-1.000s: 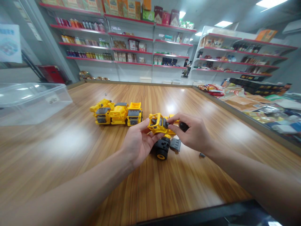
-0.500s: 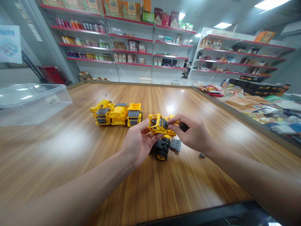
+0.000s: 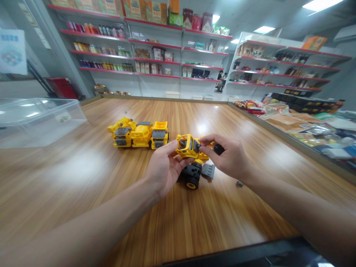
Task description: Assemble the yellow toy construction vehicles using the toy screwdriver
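My left hand grips a yellow toy truck cab with dark grey parts, its fingers underneath and thumb on the side. My right hand is closed, thumb and forefinger pinching at the dark grey part on the cab's right end. A rounded black object shows at that hand's palm; I cannot tell whether it is held. Below the hands a black wheeled chassis rests on the table, partly hidden. Beside it lies a grey toothed bucket piece. More yellow parts behind my right fingers are mostly covered.
Yellow toy trucks stand in a row: one with an arm, a mixer and a dumper. A small grey piece lies at right on the wooden table. A clear plastic bin is at left.
Both hands keep the same hold on the cab. The whole view has shifted very slightly; nothing else visibly differs.
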Action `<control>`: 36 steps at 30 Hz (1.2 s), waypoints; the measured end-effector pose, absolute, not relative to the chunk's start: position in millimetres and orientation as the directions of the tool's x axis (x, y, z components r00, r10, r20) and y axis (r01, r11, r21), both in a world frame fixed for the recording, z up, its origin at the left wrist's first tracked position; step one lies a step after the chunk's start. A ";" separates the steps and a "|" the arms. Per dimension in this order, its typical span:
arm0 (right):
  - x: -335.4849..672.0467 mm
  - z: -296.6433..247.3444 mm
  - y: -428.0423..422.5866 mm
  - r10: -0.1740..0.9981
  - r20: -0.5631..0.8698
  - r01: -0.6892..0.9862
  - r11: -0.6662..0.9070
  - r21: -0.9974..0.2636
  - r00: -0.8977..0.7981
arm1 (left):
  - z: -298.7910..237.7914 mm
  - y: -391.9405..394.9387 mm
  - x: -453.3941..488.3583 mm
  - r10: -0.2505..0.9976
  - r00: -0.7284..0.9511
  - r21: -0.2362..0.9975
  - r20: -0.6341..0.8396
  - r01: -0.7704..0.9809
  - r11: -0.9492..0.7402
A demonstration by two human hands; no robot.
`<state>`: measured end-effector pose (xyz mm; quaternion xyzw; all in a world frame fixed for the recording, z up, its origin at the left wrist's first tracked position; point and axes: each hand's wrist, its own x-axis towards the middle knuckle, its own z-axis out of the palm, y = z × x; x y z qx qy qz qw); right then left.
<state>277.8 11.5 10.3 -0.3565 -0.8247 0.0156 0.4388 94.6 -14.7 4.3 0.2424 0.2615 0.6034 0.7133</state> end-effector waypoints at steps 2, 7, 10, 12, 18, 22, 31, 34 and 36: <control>277.2 10.7 11.8 0.610 0.707 0.584 0.737 -0.339 -0.359 | 4.8 -14.4 94.5 0.988 0.128 0.665 -0.087 -0.731 0.153; 278.0 11.4 12.4 0.616 0.680 0.589 0.739 -0.325 -0.397 | 4.1 -14.4 95.2 0.989 0.123 0.679 -0.079 -0.720 0.144; 279.9 11.4 12.6 0.593 0.682 0.578 0.760 -0.297 -0.429 | 2.8 -14.8 95.5 0.990 0.126 0.683 -0.064 -0.718 0.136; 280.9 11.6 13.0 0.588 0.684 0.587 0.759 -0.282 -0.432 | 2.3 -15.2 95.5 0.991 0.129 0.689 -0.048 -0.714 0.126; 280.3 13.3 14.4 0.593 0.668 0.608 0.751 -0.256 -0.451 | 2.1 -15.6 95.2 0.989 0.148 0.714 0.016 -0.694 0.092; 279.6 13.1 13.4 0.585 0.695 0.600 0.752 -0.272 -0.418 | 1.8 -15.3 95.0 0.988 0.153 0.708 0.018 -0.700 0.095; 283.2 12.6 12.9 0.568 0.676 0.617 0.759 -0.210 -0.470 | 3.4 -17.0 96.7 0.988 0.150 0.727 0.029 -0.682 0.082; 282.2 13.2 13.4 0.582 0.646 0.629 0.752 -0.196 -0.494 | 4.1 -17.0 97.1 0.987 0.153 0.735 0.046 -0.675 0.070; 281.6 13.4 13.8 0.592 0.614 0.638 0.749 -0.180 -0.522 | 4.0 -16.7 97.2 0.986 0.156 0.737 0.059 -0.673 0.062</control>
